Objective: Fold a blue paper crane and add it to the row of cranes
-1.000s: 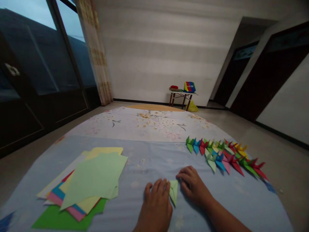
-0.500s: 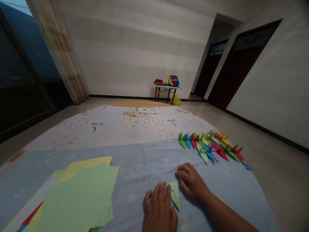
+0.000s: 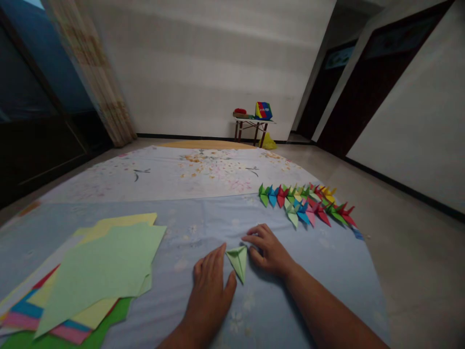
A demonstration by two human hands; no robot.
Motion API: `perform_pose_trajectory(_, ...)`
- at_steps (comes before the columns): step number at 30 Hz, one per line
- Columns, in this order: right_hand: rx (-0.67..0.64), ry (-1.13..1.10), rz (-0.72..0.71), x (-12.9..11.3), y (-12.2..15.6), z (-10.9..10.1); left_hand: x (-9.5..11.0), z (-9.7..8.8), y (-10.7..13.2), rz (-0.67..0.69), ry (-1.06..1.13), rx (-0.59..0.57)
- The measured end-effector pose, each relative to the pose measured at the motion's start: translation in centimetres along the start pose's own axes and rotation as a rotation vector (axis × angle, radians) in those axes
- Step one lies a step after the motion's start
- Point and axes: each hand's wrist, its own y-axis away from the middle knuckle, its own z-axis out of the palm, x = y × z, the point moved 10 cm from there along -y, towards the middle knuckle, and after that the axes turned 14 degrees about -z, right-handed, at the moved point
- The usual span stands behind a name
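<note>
A small light-green folded paper (image 3: 239,261) lies on the blue part of the cloth, its long point towards me and creased flaps showing on top. My left hand (image 3: 212,281) rests on the cloth at its left, fingers stretched out and the thumb apart, close to the paper's lower edge. On the other side is my right hand (image 3: 269,252), with loosely bent, spread fingers and its thumb and index tip near the paper's upper right corner. Neither hand grips anything.
A fanned stack of coloured paper sheets (image 3: 105,261) lies at the left, pale green on top. Several folded paper cranes (image 3: 296,206) stand in rows at the right. Beyond the round table are a small side table (image 3: 254,120) and a curtain (image 3: 98,72).
My left hand has slid left off the folded paper, which now shows whole. The right hand stays beside it, fingers a little more spread. The view has tilted down.
</note>
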Motion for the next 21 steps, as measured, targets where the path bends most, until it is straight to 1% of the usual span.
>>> perform_pose_trajectory(3, 0.017, -0.041, -0.02, -0.1, -0.1, -0.2, -0.3, -0.3, -0.1, -0.012, 0.018, 0.014)
perform_pose_trajectory(6, 0.023, -0.072, -0.022, -0.1, -0.3, 0.1, -0.4, -0.6, -0.3, -0.013, 0.045, 0.018)
perform_pose_trajectory(9, 0.016, -0.105, -0.011, 0.1, -0.4, 0.8, -0.6, -0.6, -0.8, -0.066, 0.055, -0.041)
perform_pose_trajectory(12, 0.073, -0.179, 0.045, 1.0, -0.4, 0.6, -0.4, -1.1, -2.1, -0.157, 0.106, -0.087)
perform_pose_trajectory(14, 0.138, -0.242, 0.096, 1.7, -0.3, 0.1, 0.3, -2.0, -3.3, -0.193, 0.253, -0.059)
perform_pose_trajectory(15, 0.168, -0.265, 0.117, 2.0, -0.2, -0.2, 0.6, -2.2, -4.0, -0.216, 0.382, -0.07)
perform_pose_trajectory(16, 0.195, -0.28, 0.133, 2.2, -0.2, -0.5, 0.6, -1.9, -4.6, -0.265, 0.547, -0.103)
perform_pose_trajectory(17, 0.218, -0.286, 0.145, 2.4, -0.2, -0.7, 0.7, -1.1, -5.0, -0.323, 0.699, -0.171)
perform_pose_trajectory(18, 0.241, -0.285, 0.151, 2.5, -0.2, -1.0, 0.9, -0.4, -5.4, -0.348, 0.768, -0.218)
perform_pose_trajectory(20, 0.273, -0.277, 0.146, 2.4, -0.2, -1.4, 1.3, 0.9, -5.8, -0.375, 0.845, -0.281)
perform_pose_trajectory(21, 0.283, -0.275, 0.142, 2.4, -0.2, -1.5, 1.4, 1.3, -5.9, -0.375, 0.857, -0.29)
